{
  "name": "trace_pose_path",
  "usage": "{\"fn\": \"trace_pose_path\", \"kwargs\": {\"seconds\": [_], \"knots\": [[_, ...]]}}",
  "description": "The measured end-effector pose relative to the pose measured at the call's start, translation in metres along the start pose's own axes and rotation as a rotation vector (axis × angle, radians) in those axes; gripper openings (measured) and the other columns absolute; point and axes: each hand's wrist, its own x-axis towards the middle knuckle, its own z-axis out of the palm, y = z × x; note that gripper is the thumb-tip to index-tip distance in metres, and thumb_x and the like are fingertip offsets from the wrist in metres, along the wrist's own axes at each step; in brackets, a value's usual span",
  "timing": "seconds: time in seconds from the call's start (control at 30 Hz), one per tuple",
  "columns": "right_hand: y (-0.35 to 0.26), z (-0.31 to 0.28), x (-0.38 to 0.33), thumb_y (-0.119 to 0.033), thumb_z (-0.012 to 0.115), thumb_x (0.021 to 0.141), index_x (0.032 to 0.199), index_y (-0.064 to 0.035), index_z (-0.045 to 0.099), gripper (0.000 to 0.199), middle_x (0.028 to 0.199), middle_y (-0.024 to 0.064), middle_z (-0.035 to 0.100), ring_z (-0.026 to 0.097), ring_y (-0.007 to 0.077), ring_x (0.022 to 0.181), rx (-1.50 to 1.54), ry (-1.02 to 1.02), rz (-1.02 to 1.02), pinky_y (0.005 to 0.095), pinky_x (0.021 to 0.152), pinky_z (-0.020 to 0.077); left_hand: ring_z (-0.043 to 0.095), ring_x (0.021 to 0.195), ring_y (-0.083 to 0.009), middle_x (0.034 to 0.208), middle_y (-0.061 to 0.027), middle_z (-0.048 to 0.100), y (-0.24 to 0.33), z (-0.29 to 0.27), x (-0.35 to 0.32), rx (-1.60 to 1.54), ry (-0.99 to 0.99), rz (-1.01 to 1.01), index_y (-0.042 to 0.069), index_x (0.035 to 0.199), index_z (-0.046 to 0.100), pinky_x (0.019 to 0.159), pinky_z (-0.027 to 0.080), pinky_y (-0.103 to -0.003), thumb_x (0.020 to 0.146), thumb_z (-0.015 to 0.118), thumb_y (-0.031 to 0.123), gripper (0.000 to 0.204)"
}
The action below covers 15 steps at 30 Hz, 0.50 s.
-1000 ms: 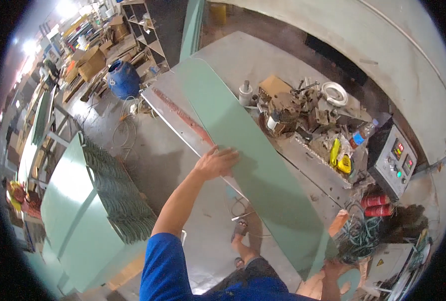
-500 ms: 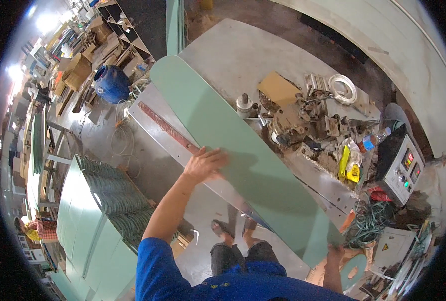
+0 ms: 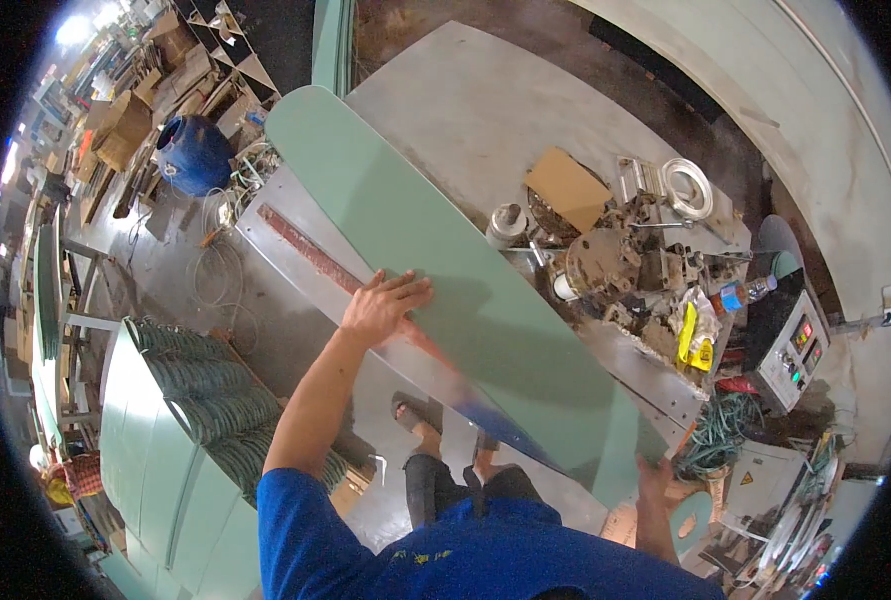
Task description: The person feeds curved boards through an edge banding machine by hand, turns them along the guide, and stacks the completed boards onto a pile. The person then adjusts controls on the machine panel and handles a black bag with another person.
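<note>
A long, pale green board with a rounded far end lies slantwise across a grey metal worktable. My left hand rests on the board's near edge, its fingers stretched out flat over the green face. At the near right end, my right hand grips the board's end, some of its fingers hidden. A worn reddish strip is set in the tabletop beside the board, partly under my left hand. Along the board's other side stands a dusty machine head with metal fittings.
A control box with lit displays stands at the right, near a plastic bottle and a yellow packet. Tangled green strips lie below it. Stacked green panels fill the lower left; a blue barrel stands farther back.
The board has slid a little toward the far left along the table, my right hand moving with its end. My left hand stays on the near edge. The whole view has shifted slightly.
</note>
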Motion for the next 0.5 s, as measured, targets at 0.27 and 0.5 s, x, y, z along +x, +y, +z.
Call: {"fn": "trace_pose_path", "kwargs": {"seconds": [0.27, 0.5], "knots": [[-0.01, 0.044, 0.002, -0.018, 0.082, 0.071, 0.103, 0.0023, 0.063, 0.042, 0.095, 0.01, 0.067, 0.061, 0.0183, 0.087, -0.316, 0.162, 0.076, 0.0322, 0.076, 0.0482, 0.039, 0.138, -0.0164, 0.145, 0.0065, 0.048, -0.051, -0.013, 0.004, -0.052, 0.036, 0.029, 0.022, 0.133, 0.056, 0.115, 0.031, -0.05, 0.073, 0.071, 0.048, 0.067], [0.01, 0.091, 0.014, -0.027, 0.085, 0.063, 0.1, 0.0016, 0.064, 0.051, 0.088, 0.0102, 0.069, 0.063, 0.0205, 0.079, -0.593, 0.395, -0.057, 0.0349, 0.072, 0.0492, 0.04, 0.137, -0.0176, 0.142, 0.0051, 0.049, -0.091, -0.03, 0.015, -0.054, 0.04, 0.028, 0.022, 0.134, 0.053, 0.115, 0.03, -0.052, 0.074, 0.071, 0.039, 0.064]]}}
